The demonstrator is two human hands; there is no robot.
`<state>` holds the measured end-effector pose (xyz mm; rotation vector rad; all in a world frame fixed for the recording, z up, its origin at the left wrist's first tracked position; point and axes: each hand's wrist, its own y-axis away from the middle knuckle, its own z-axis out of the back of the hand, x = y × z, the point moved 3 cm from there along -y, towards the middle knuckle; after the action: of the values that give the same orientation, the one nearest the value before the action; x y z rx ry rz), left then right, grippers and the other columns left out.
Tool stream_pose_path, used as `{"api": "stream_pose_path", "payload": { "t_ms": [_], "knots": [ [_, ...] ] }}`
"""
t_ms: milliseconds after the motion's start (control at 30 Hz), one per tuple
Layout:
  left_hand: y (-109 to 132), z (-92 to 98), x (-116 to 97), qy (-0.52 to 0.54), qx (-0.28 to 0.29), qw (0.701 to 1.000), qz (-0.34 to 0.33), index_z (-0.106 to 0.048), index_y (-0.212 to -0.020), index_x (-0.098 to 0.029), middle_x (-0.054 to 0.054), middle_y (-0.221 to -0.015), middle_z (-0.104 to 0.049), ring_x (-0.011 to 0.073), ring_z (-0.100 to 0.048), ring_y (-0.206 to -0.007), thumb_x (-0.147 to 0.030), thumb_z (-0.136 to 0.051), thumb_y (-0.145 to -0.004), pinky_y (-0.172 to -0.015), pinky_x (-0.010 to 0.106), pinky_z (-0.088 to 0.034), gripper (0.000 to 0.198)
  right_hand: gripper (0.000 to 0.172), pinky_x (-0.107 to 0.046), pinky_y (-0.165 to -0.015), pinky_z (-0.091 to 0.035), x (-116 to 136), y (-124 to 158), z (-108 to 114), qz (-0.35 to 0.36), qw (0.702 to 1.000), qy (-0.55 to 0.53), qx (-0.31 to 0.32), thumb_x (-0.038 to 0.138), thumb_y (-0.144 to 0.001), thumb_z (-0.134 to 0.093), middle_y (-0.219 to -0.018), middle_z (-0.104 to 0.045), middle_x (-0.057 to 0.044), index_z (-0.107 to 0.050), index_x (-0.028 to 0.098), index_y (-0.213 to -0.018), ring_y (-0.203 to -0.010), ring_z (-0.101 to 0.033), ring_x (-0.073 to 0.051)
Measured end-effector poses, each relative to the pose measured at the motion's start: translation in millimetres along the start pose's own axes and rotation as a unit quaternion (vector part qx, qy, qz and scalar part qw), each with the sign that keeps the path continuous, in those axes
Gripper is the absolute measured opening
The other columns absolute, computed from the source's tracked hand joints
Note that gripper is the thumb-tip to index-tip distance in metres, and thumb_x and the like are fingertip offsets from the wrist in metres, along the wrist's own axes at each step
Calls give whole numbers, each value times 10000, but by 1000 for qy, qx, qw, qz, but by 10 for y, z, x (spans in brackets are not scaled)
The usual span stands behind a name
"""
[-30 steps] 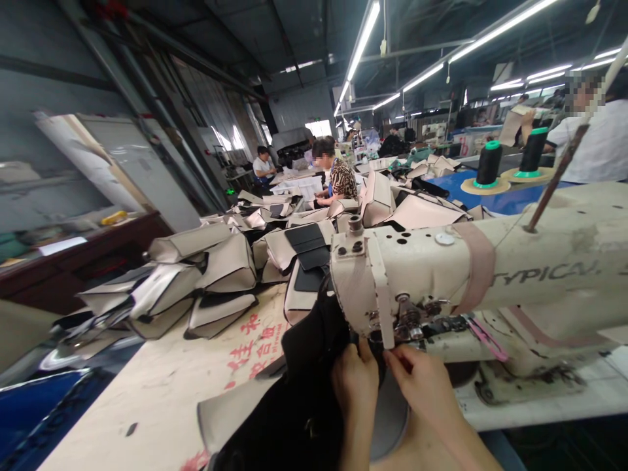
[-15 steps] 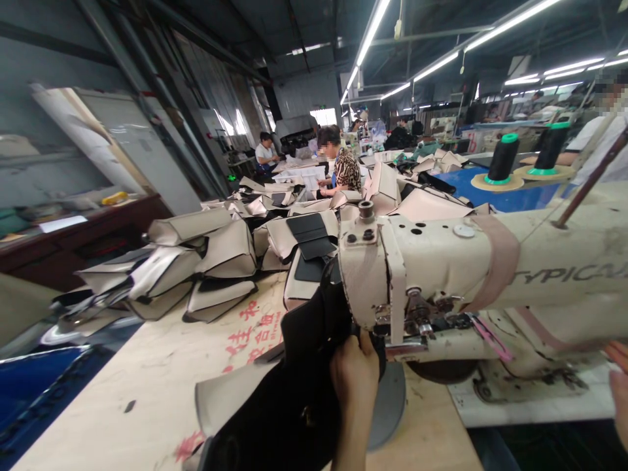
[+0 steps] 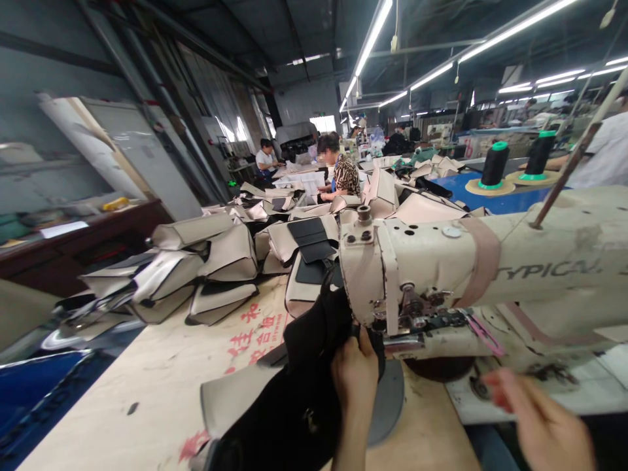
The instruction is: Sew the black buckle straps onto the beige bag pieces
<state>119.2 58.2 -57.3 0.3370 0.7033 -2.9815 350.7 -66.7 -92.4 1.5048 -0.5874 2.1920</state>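
My left hand [image 3: 356, 374] sits at bottom centre of the frame. Its fingers are curled tight and pinch the upper edge of the black cloth [image 3: 299, 399], right up against the underside of the sewing machine [image 3: 392, 275] head. The needle end of the machine is just above and a little to the right of my knuckles, almost touching them. The cloth's long axis runs from the lower left of the frame up toward that head, so most of it hangs below and to the left of my grip. There it lies over a beige panel [image 3: 228, 405] that rests flat on the table [image 3: 147, 392]. My right hand [image 3: 540, 422] is in the lower right corner, well apart from the cloth. It is blurred, with the fingers loosely spread and, as far as I can tell, nothing in them. The left hand is by far the nearer one. Between the two hands are a grey plate [image 3: 390, 405] under the head and the machine's base, and the machine's long arm stretches across to the right edge above them. A heap of folded beige pieces [image 3: 206, 261] crowds the table at centre left, behind the cloth. Two dark thread cones [image 3: 493, 167] stand at upper right. A person in a patterned top [image 3: 346, 175] works far back at centre.
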Motion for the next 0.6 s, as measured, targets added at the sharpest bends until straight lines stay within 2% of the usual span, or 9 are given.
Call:
{"api": "stream_pose_path", "payload": {
  "t_ms": [33,67,133,200,300,467,600],
  "knots": [
    [-5,4,-3,-2,13,1000,6,-601,-537,-131,71,-481,-566,147,-561,-497,-295,-392,-853,-482,230,-332,413,395,-207,-535,-400,90,68,-354,-28,993,-57,100,539,-779,-510,-660,-563,-27,-635,165,-802,-610,-515,-153],
    [-8,7,-5,-5,29,1000,12,-608,-546,-130,76,-494,-577,151,-572,-515,-290,-395,-855,-491,230,-339,408,393,-194,-499,-362,188,127,-681,-50,977,-112,174,531,-805,-480,-627,-526,-9,-623,164,-809,-574,-477,-128],
    [-12,11,-5,-10,62,998,20,-622,-571,-127,84,-524,-599,158,-592,-554,-276,-402,-858,-511,230,-352,391,384,-181,-414,-248,351,194,-1199,-106,940,-224,236,523,-766,-540,-530,-424,30,-587,145,-715,-463,-356,-81],
    [-17,12,-2,-15,89,996,23,-635,-605,-129,86,-559,-618,162,-606,-592,-258,-415,-855,-531,228,-363,357,391,-181,-391,-158,429,217,-1522,-173,903,-311,243,503,-688,-628,-467,-338,60,-508,140,-608,-411,-257,-55],
    [-39,8,-1,-10,125,992,27,-647,-651,-135,83,-609,-639,166,-618,-636,-237,-438,-844,-547,227,-367,302,409,-176,-395,-121,421,221,-1700,-224,882,-365,197,468,-623,-676,-446,-273,85,-413,159,-569,-405,-198,-42],
    [-102,2,-3,40,175,981,74,-651,-700,-125,97,-706,-668,174,-628,-708,-194,-408,-840,-567,227,-362,289,378,-168,-374,-120,385,223,-1737,-257,878,-387,117,433,-625,-645,-428,-256,95,-375,176,-563,-387,-189,-41],
    [-156,-17,4,63,192,976,79,-647,-704,-130,96,-749,-678,174,-630,-739,-179,-408,-821,-572,223,-363,271,358,-174,-344,-141,442,197,-1777,-258,879,-392,80,430,-586,-651,-410,-290,88,-402,178,-540,-358,-222,-47]
  ]
}}
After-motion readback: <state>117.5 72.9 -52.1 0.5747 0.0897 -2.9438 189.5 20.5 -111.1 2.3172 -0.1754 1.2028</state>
